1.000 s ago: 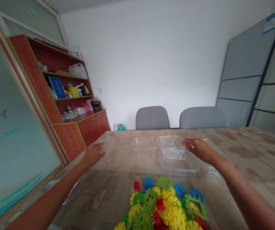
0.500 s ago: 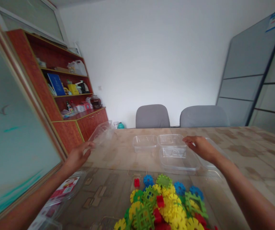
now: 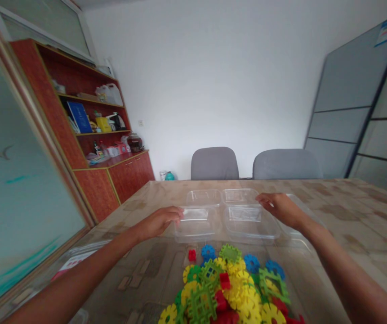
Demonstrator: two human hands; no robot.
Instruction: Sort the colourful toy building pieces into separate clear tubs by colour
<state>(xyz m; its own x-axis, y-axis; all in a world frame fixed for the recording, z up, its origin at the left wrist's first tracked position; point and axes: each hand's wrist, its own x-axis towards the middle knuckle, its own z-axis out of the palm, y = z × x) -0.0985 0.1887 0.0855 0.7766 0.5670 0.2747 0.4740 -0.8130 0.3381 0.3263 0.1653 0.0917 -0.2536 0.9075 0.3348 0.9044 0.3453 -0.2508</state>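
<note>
My left hand (image 3: 165, 220) is closed on the left rim of a clear plastic container (image 3: 195, 227), which sits at the front left of a group of similar containers. Behind it stands another clear container (image 3: 203, 197). Beside it on the right is a third (image 3: 252, 227). With fingers curled together, my right hand (image 3: 279, 207) pinches the right edge of the back right container (image 3: 239, 196). Nearer to me lies a heap of colourful plastic building pieces (image 3: 237, 288) in yellow, green, blue and red, untouched by either hand.
Another clear plastic piece (image 3: 303, 209) lies partly behind my right hand. Clear packages with red labels (image 3: 73, 261) are at the table's left, partly under my left forearm. Two grey chairs (image 3: 214, 163) stand beyond the patterned tabletop (image 3: 355, 216).
My left hand has moved right, bringing the clear container from the air at the left down to the front left of the group. My right hand has hardly moved.
</note>
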